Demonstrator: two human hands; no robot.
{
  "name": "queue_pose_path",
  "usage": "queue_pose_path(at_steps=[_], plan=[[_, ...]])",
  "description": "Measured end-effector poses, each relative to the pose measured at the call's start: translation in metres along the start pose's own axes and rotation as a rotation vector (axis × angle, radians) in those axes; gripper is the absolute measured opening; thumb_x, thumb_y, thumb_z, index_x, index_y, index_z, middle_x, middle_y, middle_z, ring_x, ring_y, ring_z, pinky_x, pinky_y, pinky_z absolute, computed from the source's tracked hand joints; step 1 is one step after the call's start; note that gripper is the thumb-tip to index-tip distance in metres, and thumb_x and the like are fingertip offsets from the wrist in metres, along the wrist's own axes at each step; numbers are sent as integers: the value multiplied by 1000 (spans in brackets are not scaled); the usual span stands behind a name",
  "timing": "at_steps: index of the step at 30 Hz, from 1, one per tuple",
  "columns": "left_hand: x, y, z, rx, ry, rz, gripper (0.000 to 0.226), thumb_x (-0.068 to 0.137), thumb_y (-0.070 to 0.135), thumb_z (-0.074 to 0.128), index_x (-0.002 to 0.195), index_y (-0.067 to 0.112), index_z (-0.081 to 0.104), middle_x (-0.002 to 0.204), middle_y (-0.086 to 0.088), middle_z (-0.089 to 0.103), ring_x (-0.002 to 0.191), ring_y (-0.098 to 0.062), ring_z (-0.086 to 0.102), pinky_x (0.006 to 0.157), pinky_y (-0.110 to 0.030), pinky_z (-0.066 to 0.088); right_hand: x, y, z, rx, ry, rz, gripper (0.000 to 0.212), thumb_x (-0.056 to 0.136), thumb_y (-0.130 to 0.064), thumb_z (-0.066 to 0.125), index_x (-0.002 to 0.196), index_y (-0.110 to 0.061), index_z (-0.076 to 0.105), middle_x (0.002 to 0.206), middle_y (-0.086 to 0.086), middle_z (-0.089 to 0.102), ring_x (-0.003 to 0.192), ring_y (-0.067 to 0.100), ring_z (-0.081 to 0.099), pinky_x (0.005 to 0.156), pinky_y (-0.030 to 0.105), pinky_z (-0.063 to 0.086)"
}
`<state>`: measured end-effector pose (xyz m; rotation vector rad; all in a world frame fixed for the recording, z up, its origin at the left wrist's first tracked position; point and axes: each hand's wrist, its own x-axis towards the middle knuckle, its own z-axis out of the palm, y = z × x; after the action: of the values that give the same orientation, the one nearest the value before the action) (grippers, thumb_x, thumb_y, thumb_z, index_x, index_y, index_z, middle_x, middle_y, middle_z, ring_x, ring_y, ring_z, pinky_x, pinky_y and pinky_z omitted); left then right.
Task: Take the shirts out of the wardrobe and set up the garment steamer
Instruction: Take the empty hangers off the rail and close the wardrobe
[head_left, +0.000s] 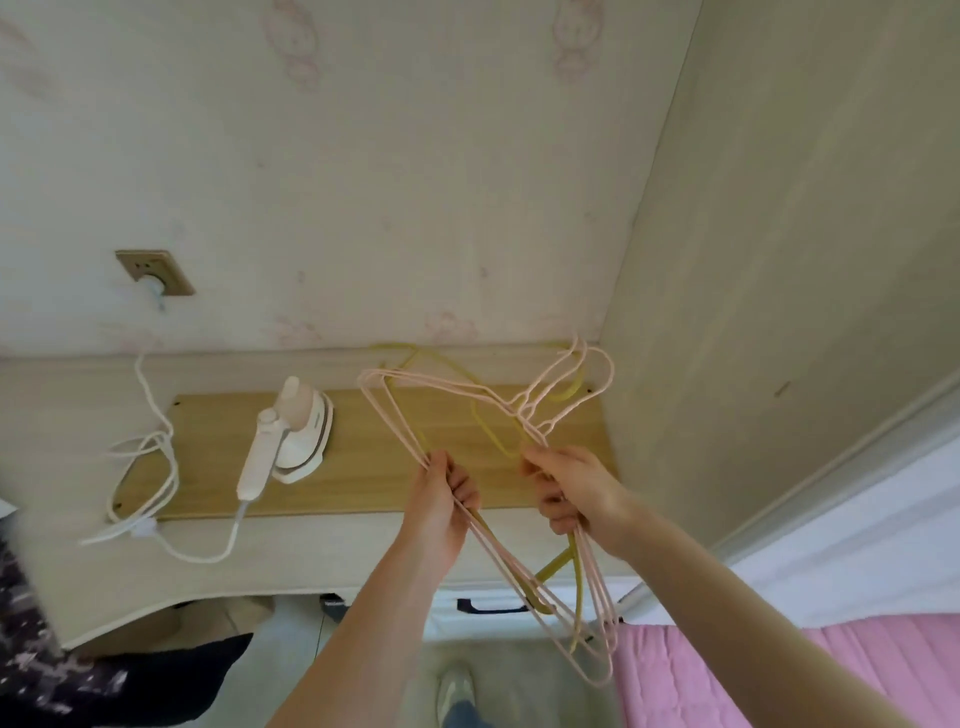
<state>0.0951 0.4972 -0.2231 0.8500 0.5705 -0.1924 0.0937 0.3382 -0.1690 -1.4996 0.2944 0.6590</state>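
Observation:
A bundle of thin pink and yellow wire hangers (452, 387) is held up in front of me over the desk. My left hand (441, 499) grips the lower bars of several pink hangers. My right hand (569, 488) holds the bundle near the necks, with the hooks sticking up above it. A white handheld garment steamer (288, 436) stands on the wooden desk top (363, 467) to the left, its white cord (156, 467) looped over the desk edge. The cord's plug (153, 288) sits in the wall socket. No shirts are in view.
A pale wardrobe side panel (779, 260) rises on the right. A pink bedcover (779, 670) lies at the lower right. A white box with a dark handle (488, 605) sits under the desk. Dark patterned cloth (47, 670) is at the lower left.

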Motion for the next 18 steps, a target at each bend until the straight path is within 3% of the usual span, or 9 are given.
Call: queue_pose_path(at_steps=[5, 12, 18], plan=[[60, 26, 3, 52, -11, -53, 34, 105, 23, 32, 72, 16, 39, 53, 5, 33, 42, -8, 32, 40, -18, 29, 42, -29, 14, -26, 80, -31, 35, 98, -37, 47, 70, -20, 38, 52, -7, 28, 40, 8, 22, 35, 19, 18], [113, 40, 26, 88, -10, -110, 29, 104, 15, 34, 78, 11, 45, 54, 0, 41, 37, -10, 39, 36, -19, 35, 78, -49, 16, 90, 128, -41, 35, 97, -36, 52, 68, -19, 42, 53, -5, 36, 38, 6, 26, 33, 17, 21], [141, 28, 43, 195, -84, -150, 14, 101, 8, 41, 90, 2, 50, 60, -10, 53, 50, -22, 52, 50, -33, 49, 94, -56, -8, 93, 230, -18, 35, 97, -32, 52, 66, -19, 42, 43, -11, 31, 32, 4, 25, 30, 16, 21]])
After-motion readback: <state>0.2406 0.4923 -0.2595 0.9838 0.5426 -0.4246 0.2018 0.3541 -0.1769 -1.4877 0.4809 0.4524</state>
